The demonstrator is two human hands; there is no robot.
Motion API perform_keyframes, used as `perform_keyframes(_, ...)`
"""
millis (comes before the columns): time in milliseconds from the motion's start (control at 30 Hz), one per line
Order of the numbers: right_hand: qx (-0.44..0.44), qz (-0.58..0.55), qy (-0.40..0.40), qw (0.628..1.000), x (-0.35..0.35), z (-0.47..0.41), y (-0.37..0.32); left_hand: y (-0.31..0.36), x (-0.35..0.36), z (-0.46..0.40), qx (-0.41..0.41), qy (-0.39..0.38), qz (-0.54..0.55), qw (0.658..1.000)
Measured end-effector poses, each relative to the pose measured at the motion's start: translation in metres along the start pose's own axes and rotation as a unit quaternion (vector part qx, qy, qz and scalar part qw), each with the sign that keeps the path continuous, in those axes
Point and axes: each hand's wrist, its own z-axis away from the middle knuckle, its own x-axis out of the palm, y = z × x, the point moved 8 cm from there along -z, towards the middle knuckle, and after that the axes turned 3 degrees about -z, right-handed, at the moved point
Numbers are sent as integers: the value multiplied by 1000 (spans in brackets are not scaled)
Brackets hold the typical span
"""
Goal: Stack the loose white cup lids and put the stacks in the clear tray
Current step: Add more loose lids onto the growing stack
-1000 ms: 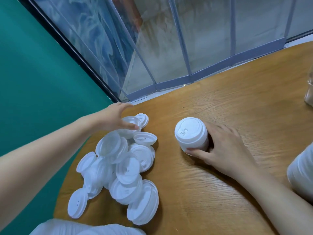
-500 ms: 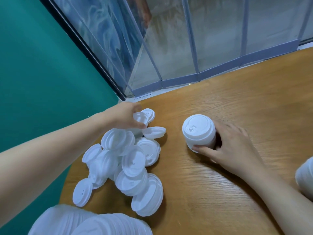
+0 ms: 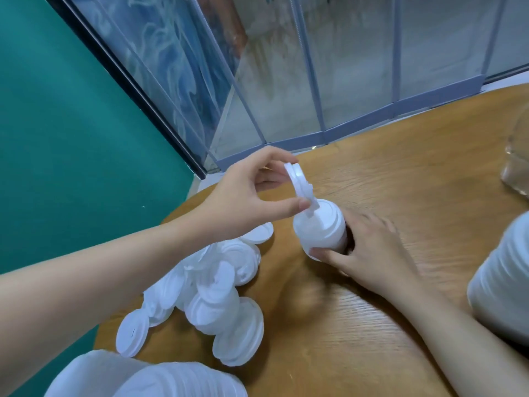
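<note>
My left hand (image 3: 246, 196) pinches one white lid (image 3: 299, 183) between thumb and fingers, tilted on edge just above and left of a short stack of lids (image 3: 322, 227). That stack stands on the wooden table (image 3: 400, 173), and my right hand (image 3: 369, 247) grips it from the right side and front. A pile of loose white lids (image 3: 211, 293) lies on the table to the left, under my left forearm. A clear container (image 3: 518, 164) shows only partly at the right edge.
A long stack of lids (image 3: 148, 379) lies at the bottom left, and another tall white stack (image 3: 503, 285) sits at the right edge. The table's rounded left rim drops to a green floor. Glass panels stand behind the table.
My left hand has lifted one lid out of the pile and carried it right, up to the top of the stack. My right hand still holds the stack.
</note>
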Motion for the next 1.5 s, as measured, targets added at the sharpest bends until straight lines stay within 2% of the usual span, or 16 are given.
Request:
perform_keyframes(267, 3, -14, 4, 1000, -2, 1, 2, -26, 37, -1, -18, -1, -35, 999)
perform_keyframes(633, 2, -3, 8, 1000, -1, 0, 1, -35, 59, -5, -15, -98, -161, 982)
perform_keyframes(1000, -14, -6, 13, 1000, -4, 0, -1, -49, 59, -5, -106, -148, -153, 971)
perform_keyframes(1233, -49, -23, -17, 998, 4, 4, -16, -44, 36, 12, -148, -206, -225, 941)
perform_keyframes(1367, -69, -21, -48, 996, 15, 8, -26, -51, 1, 39, -182, -262, -350, 881)
perform_keyframes(1500, -87, -29, -69, 993, 21, 13, -36, -68, -16, 74, -211, -314, -409, 831)
